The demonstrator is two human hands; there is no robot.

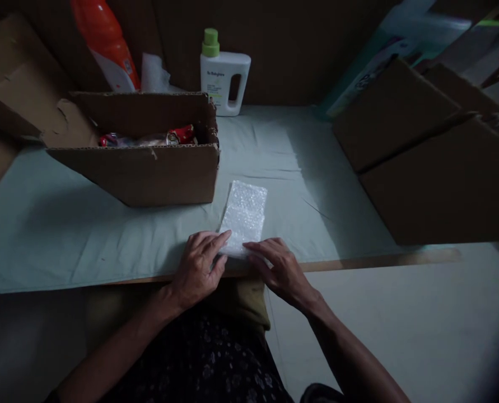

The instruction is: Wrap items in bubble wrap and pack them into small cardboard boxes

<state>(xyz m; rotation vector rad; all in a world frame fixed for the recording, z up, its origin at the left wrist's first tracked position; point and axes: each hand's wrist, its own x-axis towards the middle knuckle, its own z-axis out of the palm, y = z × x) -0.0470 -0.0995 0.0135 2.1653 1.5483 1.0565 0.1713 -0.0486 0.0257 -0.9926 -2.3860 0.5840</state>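
A narrow strip of clear bubble wrap (246, 207) lies on the cloth in front of me, its near end at the table's front edge. My left hand (202, 260) grips the near left corner, fingers on top and thumb low at the side. At the near right corner, my right hand (278, 263) has its fingertips on the wrap with the thumb tucked beneath. The near end looks thicker, as if folded over; whether something is inside cannot be made out.
An open cardboard box (169, 176) with red-and-clear packets (182, 135) stands at left. Behind are a white bottle with a green cap (222, 78), an orange-red bottle (102, 39) and a roll of wrap (153, 74). Another cardboard box (442, 184) and a bluish container (358, 73) are at right.
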